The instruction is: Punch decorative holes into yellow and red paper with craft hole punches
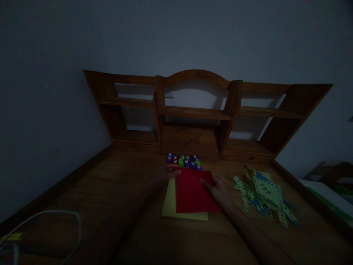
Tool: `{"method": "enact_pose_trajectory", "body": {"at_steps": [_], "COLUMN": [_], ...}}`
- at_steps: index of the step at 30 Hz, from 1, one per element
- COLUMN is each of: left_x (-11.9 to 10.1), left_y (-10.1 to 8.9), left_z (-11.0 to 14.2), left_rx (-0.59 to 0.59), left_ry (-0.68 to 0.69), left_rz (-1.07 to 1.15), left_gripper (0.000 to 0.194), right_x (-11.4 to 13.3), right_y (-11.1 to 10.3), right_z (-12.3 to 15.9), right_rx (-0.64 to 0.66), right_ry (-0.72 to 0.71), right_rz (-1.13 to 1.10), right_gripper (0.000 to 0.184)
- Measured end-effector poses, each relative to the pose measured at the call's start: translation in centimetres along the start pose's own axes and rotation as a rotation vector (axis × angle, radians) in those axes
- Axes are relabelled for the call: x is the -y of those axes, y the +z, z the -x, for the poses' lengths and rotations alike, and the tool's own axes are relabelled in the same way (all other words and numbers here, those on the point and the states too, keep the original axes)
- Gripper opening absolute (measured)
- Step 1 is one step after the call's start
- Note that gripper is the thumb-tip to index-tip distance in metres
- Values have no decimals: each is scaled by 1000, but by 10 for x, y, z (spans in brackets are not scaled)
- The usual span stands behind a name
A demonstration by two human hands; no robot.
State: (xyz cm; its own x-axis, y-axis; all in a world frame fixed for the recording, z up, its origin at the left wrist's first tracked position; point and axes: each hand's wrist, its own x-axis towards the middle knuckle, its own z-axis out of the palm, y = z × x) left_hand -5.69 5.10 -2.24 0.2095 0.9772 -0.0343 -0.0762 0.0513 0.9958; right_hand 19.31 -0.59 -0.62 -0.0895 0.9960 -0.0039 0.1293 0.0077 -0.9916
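Observation:
A red sheet of paper (193, 195) is held between my two hands above the desk. At its upper left corner my left hand (168, 173) pinches the edge between thumb and fingers. On its right side my right hand (217, 189) grips it, thumb on top and the other fingers hidden beneath. Under the red sheet lies a yellow sheet (184, 215), showing along the left and bottom. Just beyond the papers stand several small purple, green and red toy figures (186, 162) with big single eyes.
A pile of pale green and blue perforated plastic pieces (266, 189) lies on the right of the wooden desk (110, 180). A wooden shelf unit (193, 114) rises along the back. At the lower left a white cable (78, 221) loops near a yellow item (13, 237).

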Motion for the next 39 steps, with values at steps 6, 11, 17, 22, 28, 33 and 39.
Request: {"method": "enact_pose_trajectory", "body": {"at_steps": [6,11,17,22,28,33,39], "left_x": [1,-2,-4,-7,-9,-12,-19], "left_y": [0,1,1,2,2,2,5], "left_z": [-1,2,3,5,5,8,10], "left_rx": [12,18,10,7,12,15,-5], "left_ry": [11,8,23,10,-6,19,-4], "left_rz": [2,-15,-60,-57,-60,-90,-104], "left_gripper": [46,47,44,44,44,43,45], "right_x": [2,6,2,1,2,3,-3], "right_y": [0,-1,-1,-1,0,-1,0], "right_z": [0,1,0,0,1,1,-1], "right_rx": [-17,-42,-30,-8,12,0,24], "right_ry": [-22,-45,-12,-33,-8,-37,-56], "right_rz": [51,102,46,41,31,62,34], "right_gripper": [41,42,42,40,40,39,38]}}
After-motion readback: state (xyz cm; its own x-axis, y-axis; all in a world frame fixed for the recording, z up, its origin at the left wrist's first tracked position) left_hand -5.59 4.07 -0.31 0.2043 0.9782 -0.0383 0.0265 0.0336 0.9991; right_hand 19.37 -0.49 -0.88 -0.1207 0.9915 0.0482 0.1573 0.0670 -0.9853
